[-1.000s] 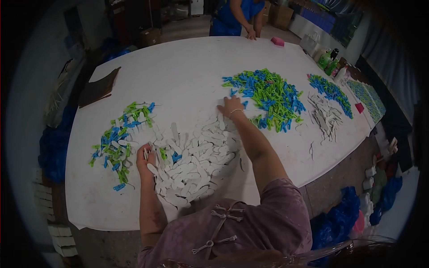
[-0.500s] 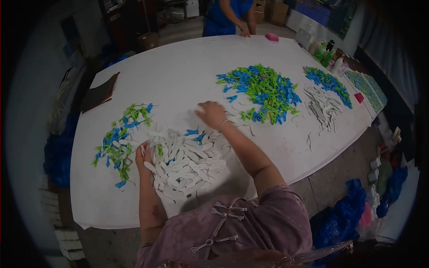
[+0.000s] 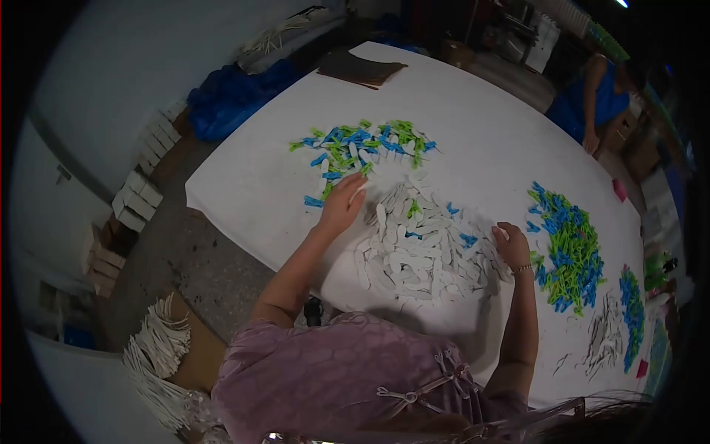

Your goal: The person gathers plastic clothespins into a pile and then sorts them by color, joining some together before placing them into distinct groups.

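Left fingers (image 3: 353,182) beside heaped white pieces (image 3: 425,259), their grip unclear

Single head-worn camera, wide fisheye, dark curved rim at corners. Looks forward, steeply down, over wearer's mauve top (image 3: 325,362) at six o'clock. White surface (image 3: 481,111) fills middle, lying aslant, far corner at twelve o'clock. Left hand (image 3: 344,203) near centre, right hand (image 3: 512,246) at three o'clock, both close. Second person (image 3: 595,103) far off, two o'clock. Wall (image 3: 140,89) at ten.
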Tool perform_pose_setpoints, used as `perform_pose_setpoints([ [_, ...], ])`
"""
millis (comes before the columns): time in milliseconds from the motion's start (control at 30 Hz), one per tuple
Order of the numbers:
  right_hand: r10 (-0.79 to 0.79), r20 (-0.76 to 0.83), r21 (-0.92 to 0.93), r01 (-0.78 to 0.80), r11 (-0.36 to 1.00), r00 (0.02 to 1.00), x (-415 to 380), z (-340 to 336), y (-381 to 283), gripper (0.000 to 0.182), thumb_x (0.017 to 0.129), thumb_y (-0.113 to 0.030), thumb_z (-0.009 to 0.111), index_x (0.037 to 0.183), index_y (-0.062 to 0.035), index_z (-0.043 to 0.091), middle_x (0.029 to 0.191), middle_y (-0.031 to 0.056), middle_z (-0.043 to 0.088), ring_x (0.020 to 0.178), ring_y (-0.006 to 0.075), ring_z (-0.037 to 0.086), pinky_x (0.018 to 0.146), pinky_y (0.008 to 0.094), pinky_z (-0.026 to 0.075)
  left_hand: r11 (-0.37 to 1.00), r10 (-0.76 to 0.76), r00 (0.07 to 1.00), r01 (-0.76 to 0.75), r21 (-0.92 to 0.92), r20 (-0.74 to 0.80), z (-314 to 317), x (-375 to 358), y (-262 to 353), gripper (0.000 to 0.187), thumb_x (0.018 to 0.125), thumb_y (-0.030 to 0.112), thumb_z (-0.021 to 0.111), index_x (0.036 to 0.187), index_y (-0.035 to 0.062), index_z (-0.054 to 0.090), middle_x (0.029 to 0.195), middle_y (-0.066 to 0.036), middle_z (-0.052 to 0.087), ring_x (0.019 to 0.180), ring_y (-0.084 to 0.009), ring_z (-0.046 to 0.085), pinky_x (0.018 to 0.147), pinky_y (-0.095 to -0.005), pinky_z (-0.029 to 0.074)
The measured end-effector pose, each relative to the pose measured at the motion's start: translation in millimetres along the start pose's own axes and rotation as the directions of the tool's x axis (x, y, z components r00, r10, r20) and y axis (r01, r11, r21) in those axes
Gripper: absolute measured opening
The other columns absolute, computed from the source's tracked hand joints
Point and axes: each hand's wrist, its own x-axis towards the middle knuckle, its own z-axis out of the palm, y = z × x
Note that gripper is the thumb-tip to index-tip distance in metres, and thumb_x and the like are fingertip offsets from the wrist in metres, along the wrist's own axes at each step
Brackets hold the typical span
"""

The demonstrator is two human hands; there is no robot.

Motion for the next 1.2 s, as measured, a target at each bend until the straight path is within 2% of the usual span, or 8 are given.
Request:
perform_pose_setpoints([
  [133, -0.246, 0.000, 0.089, 0.245, 0.965, 0.969, 15.0, 21.2, -58.9, 0.027, 0.083, -0.026, 0.061, 0.095, -0.0023, 0.064, 0.095, 0.0166, 0.064, 0.091, 0.0322, 0.060, 0.080, 0.0370, 0.047, 0.910, -0.055, 0.951, 0.173, 0.376, -0.305, -41.0, -22.8, -45.7, 0.046, 0.077, 0.028, 0.066, 0.111, -0.0011, 0.054, 0.121, -0.016, 0.051, 0.112, -0.0322, 0.047, 0.093, -0.0420, 0.038],
  [367, -0.589, 0.089, 0.288, 0.546, 0.787, 0.803, 30.2, 100.5, -200.9, 0.023, 0.080, -0.021, 0.063, 0.093, -0.0026, 0.062, 0.097, 0.0154, 0.061, 0.093, 0.0304, 0.056, 0.079, 0.0346, 0.046, 0.873, -0.201, 0.962, 0.261, 0.413, -0.185, -35.7, -28.2, -69.2, 0.041, 0.073, 0.027, 0.070, 0.099, 0.0004, 0.054, 0.107, -0.015, 0.056, 0.104, -0.0324, 0.050, 0.090, -0.0445, 0.037],
  [500, -0.542, 0.280, 0.078, 0.544, 0.836, 0.793, 39.2, 123.1, -217.1, 0.022, 0.080, -0.021, 0.064, 0.091, -0.0023, 0.062, 0.091, 0.0142, 0.063, 0.084, 0.0277, 0.059, 0.074, 0.0337, 0.047, 0.935, -0.277, 0.947, 0.305, 0.179, -0.164, -36.0, -34.1, -67.1, 0.034, 0.075, 0.024, 0.069, 0.097, 0.0026, 0.054, 0.086, -0.012, 0.061, 0.082, -0.0299, 0.058, 0.078, -0.0398, 0.044],
  [567, -0.382, 0.416, 0.245, 0.303, 0.921, 0.825, 65.6, 116.6, -202.9, 0.026, 0.079, -0.025, 0.065, 0.090, -0.0021, 0.062, 0.082, 0.0124, 0.064, 0.075, 0.0251, 0.060, 0.069, 0.0331, 0.048, 0.938, -0.320, 0.934, 0.335, 0.084, -0.157, -35.7, -36.4, -64.9, 0.031, 0.077, 0.022, 0.068, 0.096, 0.0034, 0.055, 0.081, -0.011, 0.061, 0.074, -0.0282, 0.059, 0.072, -0.0372, 0.046],
  [667, -0.238, 0.232, 0.418, 0.124, 0.900, 0.943, 90.9, 100.8, -161.4, 0.034, 0.078, -0.033, 0.066, 0.089, -0.0019, 0.061, 0.076, 0.0112, 0.064, 0.069, 0.0238, 0.061, 0.066, 0.0322, 0.048, 0.948, -0.315, 0.932, 0.317, -0.020, -0.176, -38.6, -40.6, -62.5, 0.026, 0.079, 0.021, 0.067, 0.095, 0.0041, 0.055, 0.080, -0.009, 0.061, 0.069, -0.0225, 0.058, 0.063, -0.0318, 0.046],
  [933, -0.237, 0.379, 0.034, 0.243, 0.969, 0.894, 58.1, 105.1, -135.1, 0.035, 0.078, -0.035, 0.065, 0.088, -0.0018, 0.062, 0.081, 0.0141, 0.065, 0.074, 0.0283, 0.062, 0.068, 0.0335, 0.048, 0.961, -0.276, 0.945, 0.268, -0.071, -0.173, -37.1, -41.6, -62.6, 0.022, 0.080, 0.016, 0.066, 0.095, 0.0026, 0.058, 0.083, -0.008, 0.060, 0.069, -0.0167, 0.056, 0.065, -0.0276, 0.046],
  [1133, -0.176, 0.236, 0.464, 0.049, 0.885, 0.956, 80.0, 114.2, -132.3, 0.022, 0.082, -0.022, 0.062, 0.092, -0.0026, 0.063, 0.087, 0.0156, 0.064, 0.077, 0.0284, 0.061, 0.070, 0.0346, 0.048, 0.961, -0.228, 0.972, 0.214, -0.174, -0.065, -32.2, -54.8, -43.8, 0.016, 0.081, 0.013, 0.064, 0.093, 0.0022, 0.062, 0.090, -0.006, 0.058, 0.075, -0.0147, 0.057, 0.069, -0.0253, 0.045],
  [1200, -0.385, -0.068, 0.166, 0.391, 0.905, 0.921, 80.0, 108.0, -134.2, 0.022, 0.082, -0.021, 0.062, 0.096, -0.0036, 0.064, 0.090, 0.0111, 0.064, 0.076, 0.0188, 0.059, 0.069, 0.0288, 0.047, 0.966, -0.198, 0.980, 0.189, -0.175, -0.035, -28.8, -58.5, -35.6, 0.017, 0.081, 0.014, 0.065, 0.094, 0.0028, 0.062, 0.090, -0.006, 0.058, 0.076, -0.0146, 0.056, 0.069, -0.0255, 0.045],
])
